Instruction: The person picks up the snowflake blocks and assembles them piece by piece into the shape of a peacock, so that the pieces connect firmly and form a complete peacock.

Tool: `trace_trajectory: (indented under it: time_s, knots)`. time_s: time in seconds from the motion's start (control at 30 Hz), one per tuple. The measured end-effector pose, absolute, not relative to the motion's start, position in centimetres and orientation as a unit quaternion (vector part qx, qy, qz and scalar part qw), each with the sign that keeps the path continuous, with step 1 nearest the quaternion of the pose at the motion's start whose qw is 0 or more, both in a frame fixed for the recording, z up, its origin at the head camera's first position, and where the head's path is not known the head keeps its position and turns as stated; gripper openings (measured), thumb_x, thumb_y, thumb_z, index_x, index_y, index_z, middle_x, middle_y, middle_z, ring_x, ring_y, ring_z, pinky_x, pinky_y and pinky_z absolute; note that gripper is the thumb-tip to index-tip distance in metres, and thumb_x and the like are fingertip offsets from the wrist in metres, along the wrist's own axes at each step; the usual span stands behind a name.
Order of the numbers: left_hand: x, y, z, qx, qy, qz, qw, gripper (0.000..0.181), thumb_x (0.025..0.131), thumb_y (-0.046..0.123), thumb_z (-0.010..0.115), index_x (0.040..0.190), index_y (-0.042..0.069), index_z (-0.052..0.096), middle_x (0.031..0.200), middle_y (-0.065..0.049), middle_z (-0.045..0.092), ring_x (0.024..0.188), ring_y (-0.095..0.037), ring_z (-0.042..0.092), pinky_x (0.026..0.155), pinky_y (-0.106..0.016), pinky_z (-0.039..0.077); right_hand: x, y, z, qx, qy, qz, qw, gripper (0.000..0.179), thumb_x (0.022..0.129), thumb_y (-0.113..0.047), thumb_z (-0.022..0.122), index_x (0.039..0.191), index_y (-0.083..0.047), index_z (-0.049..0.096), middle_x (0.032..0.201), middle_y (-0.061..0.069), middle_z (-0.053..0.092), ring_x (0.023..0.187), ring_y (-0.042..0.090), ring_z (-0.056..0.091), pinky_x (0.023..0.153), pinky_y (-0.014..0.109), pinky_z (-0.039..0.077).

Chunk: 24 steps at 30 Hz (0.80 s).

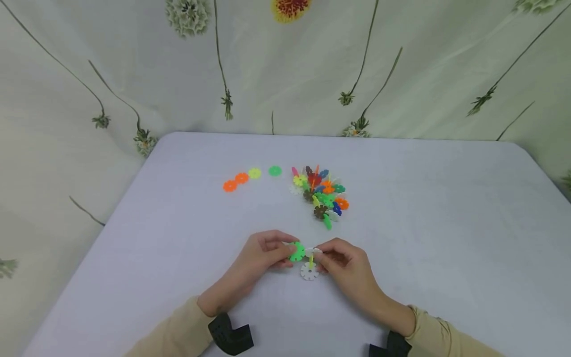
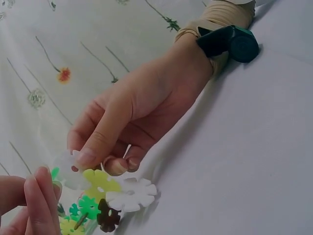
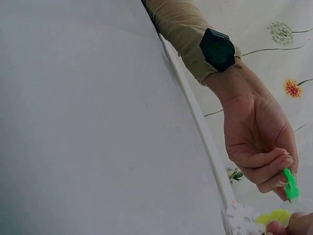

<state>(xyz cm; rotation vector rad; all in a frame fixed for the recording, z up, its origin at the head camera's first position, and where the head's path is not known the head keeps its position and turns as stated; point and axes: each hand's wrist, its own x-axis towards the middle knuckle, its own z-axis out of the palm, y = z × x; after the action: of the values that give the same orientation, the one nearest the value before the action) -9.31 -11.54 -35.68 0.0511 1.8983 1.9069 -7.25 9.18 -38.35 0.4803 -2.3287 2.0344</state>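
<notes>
My left hand (image 1: 264,251) pinches a bright green notched disc (image 1: 296,252) between thumb and fingers. Facing it, my right hand (image 1: 350,265) pinches a white notched disc (image 1: 312,251) whose edge meets the green one. Below that white disc, a yellow disc (image 1: 311,262) joins it to a second white disc (image 1: 309,271), which hangs lowest. In the left wrist view the right thumb lies on a pale disc (image 2: 68,169), beside the yellow disc (image 2: 100,183) and white disc (image 2: 132,194). The right wrist view shows the green disc (image 3: 291,184) edge-on in the left fingers.
Beyond the hands lies a clustered pile of multicoloured notched discs (image 1: 327,199). Left of it, two orange discs (image 1: 230,186), a yellow disc (image 1: 255,173) and a green disc (image 1: 274,171) lie flat on the white-covered table (image 1: 156,223). A floral curtain (image 1: 285,74) hangs behind the table.
</notes>
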Motion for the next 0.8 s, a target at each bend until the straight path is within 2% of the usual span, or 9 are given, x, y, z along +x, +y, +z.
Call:
trace_trajectory:
  time_s: [0.13, 0.27, 0.53, 0.8]
  knots:
    - [-9.2, -11.6, -35.5, 0.018, 0.708, 0.673, 0.213, 0.026, 0.088, 0.010, 0.065, 0.108, -0.006, 0.062, 0.075, -0.009, 0.065, 0.065, -0.016, 0.063, 0.069, -0.028, 0.053, -7.2, 9.2, -38.5, 0.171, -0.767, 0.618, 0.039, 0.008, 0.084, -0.004, 0.069, 0.091, -0.008, 0.069, 0.080, -0.002, 0.062, 0.062, 0.016, 0.058, 0.057, 0.027, 0.053]
    - [-9.2, -11.5, -35.6, 0.014, 0.718, 0.664, 0.209, 0.023, 0.087, 0.010, 0.066, 0.105, -0.004, 0.064, 0.072, -0.009, 0.064, 0.064, -0.016, 0.063, 0.068, -0.028, 0.053, -7.2, 9.2, -38.5, 0.175, -0.773, 0.607, 0.049, 0.010, 0.084, -0.002, 0.069, 0.091, -0.009, 0.070, 0.081, -0.002, 0.061, 0.063, 0.015, 0.058, 0.057, 0.026, 0.052]
    - [-8.9, -11.1, -35.9, 0.008, 0.693, 0.685, 0.223, 0.026, 0.088, 0.008, 0.064, 0.108, -0.008, 0.061, 0.077, -0.008, 0.065, 0.065, -0.014, 0.063, 0.067, -0.026, 0.053, -7.2, 9.2, -38.5, 0.184, -0.767, 0.612, 0.051, 0.009, 0.084, 0.000, 0.068, 0.091, -0.006, 0.070, 0.081, -0.001, 0.062, 0.063, 0.016, 0.059, 0.058, 0.027, 0.053]
    - [-8.5, -10.4, -35.7, -0.030, 0.686, 0.692, 0.221, 0.023, 0.088, 0.004, 0.063, 0.107, -0.009, 0.060, 0.080, -0.010, 0.066, 0.062, -0.014, 0.063, 0.064, -0.025, 0.053, -7.0, 9.0, -38.4, 0.215, -0.781, 0.578, 0.101, 0.014, 0.080, 0.004, 0.070, 0.086, -0.009, 0.070, 0.077, -0.006, 0.062, 0.061, 0.011, 0.057, 0.057, 0.025, 0.052]
